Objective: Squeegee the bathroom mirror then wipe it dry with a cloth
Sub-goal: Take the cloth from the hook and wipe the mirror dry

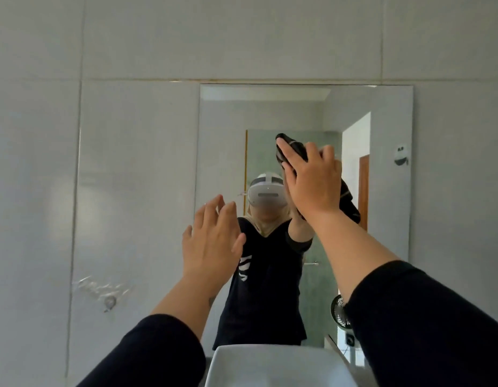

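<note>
A frameless rectangular mirror (390,191) hangs on the tiled wall straight ahead. My right hand (312,180) presses a dark cloth (349,205) flat against the glass near the mirror's middle; the cloth shows above my fingers and hangs down to the right of my wrist. My left hand (211,241) is raised at the mirror's left edge, fingers apart, holding nothing. The mirror reflects a person in a dark shirt with a white headset. No squeegee is in view.
A white basin (275,364) sits below the mirror at the bottom edge. Grey wall tiles (130,163) surround the mirror, with a small hook (110,303) at lower left. A small white fitting (400,155) is on the wall right of the mirror.
</note>
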{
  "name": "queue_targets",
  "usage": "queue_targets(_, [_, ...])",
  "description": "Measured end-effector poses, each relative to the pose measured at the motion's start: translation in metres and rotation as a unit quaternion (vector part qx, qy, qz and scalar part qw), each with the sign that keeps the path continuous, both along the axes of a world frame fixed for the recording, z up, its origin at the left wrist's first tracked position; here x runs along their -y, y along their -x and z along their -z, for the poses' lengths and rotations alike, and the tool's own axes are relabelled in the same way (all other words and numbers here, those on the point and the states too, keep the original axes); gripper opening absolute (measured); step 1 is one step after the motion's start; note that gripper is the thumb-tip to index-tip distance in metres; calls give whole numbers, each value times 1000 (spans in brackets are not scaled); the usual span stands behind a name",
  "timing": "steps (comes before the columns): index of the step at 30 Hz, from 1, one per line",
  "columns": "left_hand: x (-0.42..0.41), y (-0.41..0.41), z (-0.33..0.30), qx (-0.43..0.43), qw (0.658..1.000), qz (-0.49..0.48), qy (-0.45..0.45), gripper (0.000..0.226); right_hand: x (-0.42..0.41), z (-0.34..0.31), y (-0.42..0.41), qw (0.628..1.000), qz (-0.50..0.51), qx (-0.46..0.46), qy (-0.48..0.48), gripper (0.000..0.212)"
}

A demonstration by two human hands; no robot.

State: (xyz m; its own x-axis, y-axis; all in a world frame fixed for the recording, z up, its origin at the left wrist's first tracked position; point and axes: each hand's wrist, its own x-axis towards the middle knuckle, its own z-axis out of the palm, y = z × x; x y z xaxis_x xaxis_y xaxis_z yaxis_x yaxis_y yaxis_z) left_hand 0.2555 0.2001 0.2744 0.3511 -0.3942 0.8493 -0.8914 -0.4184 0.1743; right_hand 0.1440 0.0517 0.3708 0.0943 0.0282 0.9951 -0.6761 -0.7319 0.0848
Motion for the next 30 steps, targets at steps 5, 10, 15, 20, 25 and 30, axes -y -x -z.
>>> queue_targets(5, [11,5,2,-15,1000,-21,-5,60,28,-3,35,997,22,53,-42,44])
queue_targets(10, [27,14,4,-12,1000,0,5,64,65,0,84,987,30,111,-108,44])
queue_targets(15, [24,7,11,-16,1000,-4,17,69,73,1,97,973,13,147,-177,44])
queue_targets(20, [26,8,12,-10,1000,0,11,69,79,21,100,941,-13,242,-236,44])
queue_targets(25, [18,2,8,12,1000,5,12,64,63,33,78,931,-25,272,-242,44])
queue_targets(30, [4,-13,7,12,999,7,43,59,29,26,37,958,-29,219,-183,43])
